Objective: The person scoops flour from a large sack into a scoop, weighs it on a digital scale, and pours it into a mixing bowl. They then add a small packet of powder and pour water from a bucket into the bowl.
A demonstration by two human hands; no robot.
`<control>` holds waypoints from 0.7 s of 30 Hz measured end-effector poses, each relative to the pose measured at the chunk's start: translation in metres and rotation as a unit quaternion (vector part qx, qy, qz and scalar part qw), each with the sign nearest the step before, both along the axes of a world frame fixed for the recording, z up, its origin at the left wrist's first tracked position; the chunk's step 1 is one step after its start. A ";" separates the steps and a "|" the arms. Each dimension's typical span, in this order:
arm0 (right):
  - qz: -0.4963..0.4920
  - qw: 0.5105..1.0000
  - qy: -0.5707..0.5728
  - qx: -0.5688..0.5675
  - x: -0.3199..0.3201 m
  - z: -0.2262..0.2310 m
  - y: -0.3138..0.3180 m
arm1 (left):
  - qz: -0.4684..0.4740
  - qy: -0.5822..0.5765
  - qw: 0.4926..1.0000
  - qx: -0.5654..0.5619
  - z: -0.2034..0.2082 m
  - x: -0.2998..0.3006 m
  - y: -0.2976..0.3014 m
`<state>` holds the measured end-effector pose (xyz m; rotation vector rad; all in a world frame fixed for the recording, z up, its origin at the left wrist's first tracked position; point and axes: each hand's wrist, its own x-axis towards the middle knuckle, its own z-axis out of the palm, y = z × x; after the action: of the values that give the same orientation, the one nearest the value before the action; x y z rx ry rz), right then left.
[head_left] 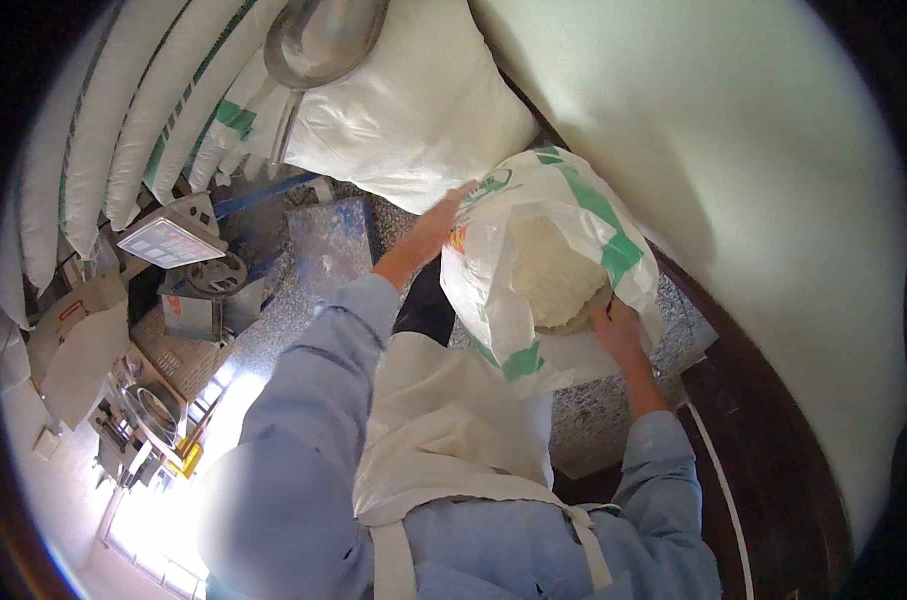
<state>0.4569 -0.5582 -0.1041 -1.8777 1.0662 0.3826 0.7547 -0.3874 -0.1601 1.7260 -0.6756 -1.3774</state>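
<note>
A white plastic sack [483,290] with green stripes stands in front of me, its mouth gaping toward me. Inside lies a heap of pale, off-white powder [553,275] that looks like flour. My left hand [435,232] rests along the sack's left side, fingers stretched out against the plastic. At the right of the mouth, my right hand [620,333] is closed beside the powder. A small dark bit shows at its fingertips; what it grips is not clear.
Full white sacks [413,110] are stacked beyond, and more lie layered at the upper left. A metal scoop [325,40] rests on top. A scale [173,240] with a tilted display stands at left, near a blue-edged platform [330,240]. A pale wall [763,200] rises at right.
</note>
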 end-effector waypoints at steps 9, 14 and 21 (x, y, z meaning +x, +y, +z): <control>0.013 1.000 -0.012 0.007 0.005 -0.028 0.022 | -0.038 -0.088 0.992 -0.088 -0.045 -0.038 -0.018; -0.002 1.000 -0.024 0.001 0.001 -0.029 0.035 | -0.052 -0.318 0.947 -0.009 -0.040 -0.065 -0.019; 0.004 1.000 -0.014 0.006 -0.004 -0.024 0.031 | -0.148 -0.360 0.921 -0.016 -0.057 -0.069 -0.007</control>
<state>0.4528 -0.5275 -0.1284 -1.8718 1.0357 0.3644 0.6859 -0.3942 -0.2170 2.1727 -1.3996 -0.8678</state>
